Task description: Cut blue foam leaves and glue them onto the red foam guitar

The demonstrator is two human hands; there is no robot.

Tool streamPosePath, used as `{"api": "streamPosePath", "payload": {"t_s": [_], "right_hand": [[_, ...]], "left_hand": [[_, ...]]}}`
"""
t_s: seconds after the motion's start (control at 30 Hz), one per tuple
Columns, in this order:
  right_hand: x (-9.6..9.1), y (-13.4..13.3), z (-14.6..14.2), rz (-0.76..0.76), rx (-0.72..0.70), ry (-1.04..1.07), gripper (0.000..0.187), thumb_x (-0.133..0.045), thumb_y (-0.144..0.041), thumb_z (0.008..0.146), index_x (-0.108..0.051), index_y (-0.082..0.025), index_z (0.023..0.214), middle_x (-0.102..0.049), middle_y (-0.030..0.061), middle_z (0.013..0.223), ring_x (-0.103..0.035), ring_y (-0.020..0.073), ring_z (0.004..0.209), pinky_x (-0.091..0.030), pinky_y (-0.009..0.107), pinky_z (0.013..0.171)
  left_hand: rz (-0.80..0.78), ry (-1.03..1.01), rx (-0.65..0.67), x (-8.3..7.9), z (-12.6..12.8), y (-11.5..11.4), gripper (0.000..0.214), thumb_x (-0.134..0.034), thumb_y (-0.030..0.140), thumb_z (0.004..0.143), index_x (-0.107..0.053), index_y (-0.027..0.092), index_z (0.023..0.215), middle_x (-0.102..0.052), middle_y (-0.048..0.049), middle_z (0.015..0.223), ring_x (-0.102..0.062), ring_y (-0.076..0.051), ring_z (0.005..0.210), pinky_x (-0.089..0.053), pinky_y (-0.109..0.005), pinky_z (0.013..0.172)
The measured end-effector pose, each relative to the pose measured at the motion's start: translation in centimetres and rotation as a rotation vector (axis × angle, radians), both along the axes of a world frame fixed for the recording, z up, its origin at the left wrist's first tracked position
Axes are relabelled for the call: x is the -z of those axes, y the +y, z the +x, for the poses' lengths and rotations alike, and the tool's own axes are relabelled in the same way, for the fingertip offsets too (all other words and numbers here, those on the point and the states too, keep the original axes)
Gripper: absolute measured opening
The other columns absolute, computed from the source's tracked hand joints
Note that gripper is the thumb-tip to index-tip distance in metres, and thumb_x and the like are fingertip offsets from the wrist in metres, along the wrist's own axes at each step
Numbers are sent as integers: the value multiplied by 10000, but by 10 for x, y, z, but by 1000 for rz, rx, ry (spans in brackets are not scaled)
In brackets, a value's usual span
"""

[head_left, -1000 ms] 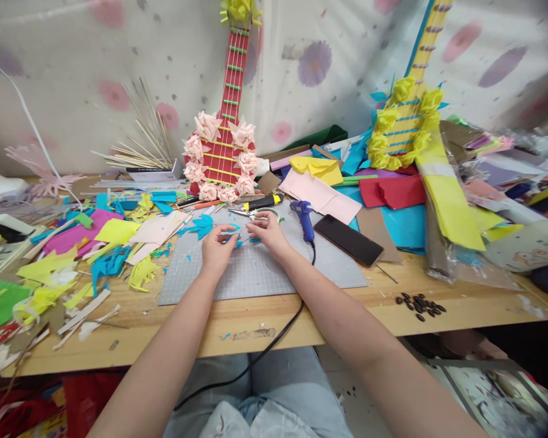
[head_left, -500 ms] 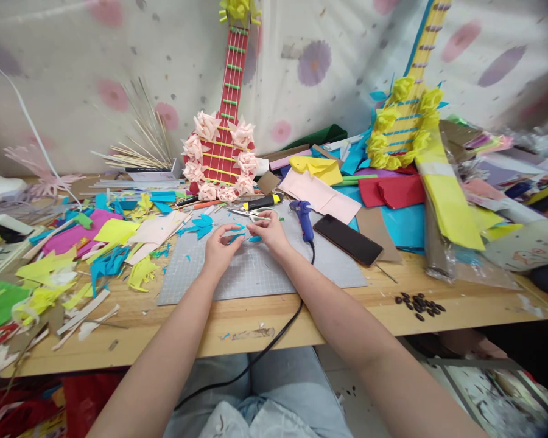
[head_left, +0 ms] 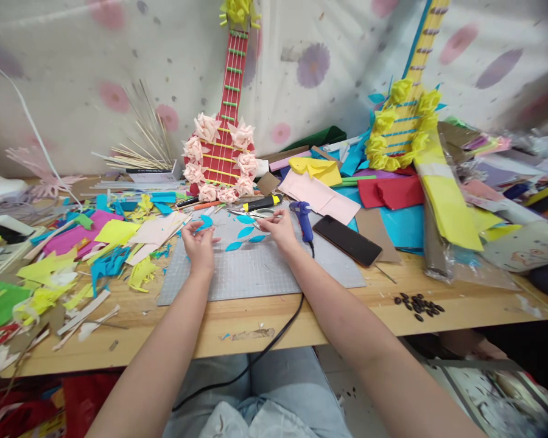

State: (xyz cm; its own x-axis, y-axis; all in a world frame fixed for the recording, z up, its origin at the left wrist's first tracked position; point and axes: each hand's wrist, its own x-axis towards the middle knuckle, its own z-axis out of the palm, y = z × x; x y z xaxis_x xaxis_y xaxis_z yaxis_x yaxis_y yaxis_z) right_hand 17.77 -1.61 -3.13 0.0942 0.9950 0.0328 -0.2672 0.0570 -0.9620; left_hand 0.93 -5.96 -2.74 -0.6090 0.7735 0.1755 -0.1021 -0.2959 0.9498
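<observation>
Close to the front edge of the wooden table (head_left: 374, 298), a scatter of small dark oval pieces (head_left: 419, 304) lies at the right. Further in, on a grey gridded cutting mat (head_left: 256, 280), are the two hands. The right hand (head_left: 277, 231) pinches, between thumb and fingers, one end of a thin sprig with pointed blue leaves (head_left: 245, 232), which extends leftward over the mat. The left hand (head_left: 198, 243) has thumb and fingers parted, beside a cluster of blue leaf-shaped pieces (head_left: 205, 221); contact between them cannot be determined. Right of the sprig lie a blue glue gun (head_left: 303, 220) with a black cable and a black rectangular phone (head_left: 347, 239). At the right, clear plastic wrapping (head_left: 439, 272) adjoins a long yellow sheet (head_left: 454, 210); whether it encloses the sheet is unclear. Behind the mat, a low pale box (head_left: 147, 177) contains thin wooden sticks (head_left: 141, 160), fanned and projecting beyond its rim. Beside it stands a red guitar-shaped model (head_left: 220, 161) bordered with pale pink flowers.
</observation>
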Motion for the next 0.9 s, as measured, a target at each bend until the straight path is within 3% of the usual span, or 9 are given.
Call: {"api": "streamPosePath", "payload": {"t_s": [0.3, 0.37, 0.5, 0.57, 0.9], "right_hand": [[-2, 0, 2, -25, 6, 28, 574, -741, -218, 507, -242, -245, 790, -585, -103, 568, -577, 91, 507, -501, 246, 584], [-3, -1, 1, -20, -1, 28, 568, -737, -218, 513, -241, -245, 789, -590, -104, 570, -573, 89, 504, -496, 243, 579], [-4, -5, -3, -2, -29, 23, 564, -740, -218, 517, -246, -242, 788, -583, -106, 559, -562, 87, 496, -481, 237, 566], [-4, -7, -7, 1, -44, 15, 568, -750, -226, 510, -252, -241, 784, -575, -104, 551, -560, 90, 490, -476, 237, 557], [-1, -9, -13, 43, -92, 9, 584, -769, -289, 500, -258, -246, 779, -553, -115, 558, -547, 91, 464, -492, 257, 535]], "left_hand": [[-9, 8, -27, 4, -3, 2, 338, -618, 193, 580, -422, 223, 854, -515, -21, 993, -581, -97, 716, -498, -190, 495], [-35, 41, 63, 8, 0, 3, 372, -653, 228, 573, -439, 221, 878, -535, -24, 985, -584, -107, 736, -516, -213, 534], [-119, 98, 374, 12, 11, 1, 476, -719, 302, 555, -460, 202, 942, -609, -45, 910, -617, -151, 782, -537, -295, 640], [-149, 98, 453, 11, 17, -1, 515, -734, 318, 547, -458, 196, 964, -629, -42, 858, -634, -167, 777, -537, -312, 646], [-167, 103, 442, 5, 20, -5, 578, -738, 255, 523, -414, 188, 998, -604, 40, 660, -618, -145, 632, -511, -262, 534]]}}
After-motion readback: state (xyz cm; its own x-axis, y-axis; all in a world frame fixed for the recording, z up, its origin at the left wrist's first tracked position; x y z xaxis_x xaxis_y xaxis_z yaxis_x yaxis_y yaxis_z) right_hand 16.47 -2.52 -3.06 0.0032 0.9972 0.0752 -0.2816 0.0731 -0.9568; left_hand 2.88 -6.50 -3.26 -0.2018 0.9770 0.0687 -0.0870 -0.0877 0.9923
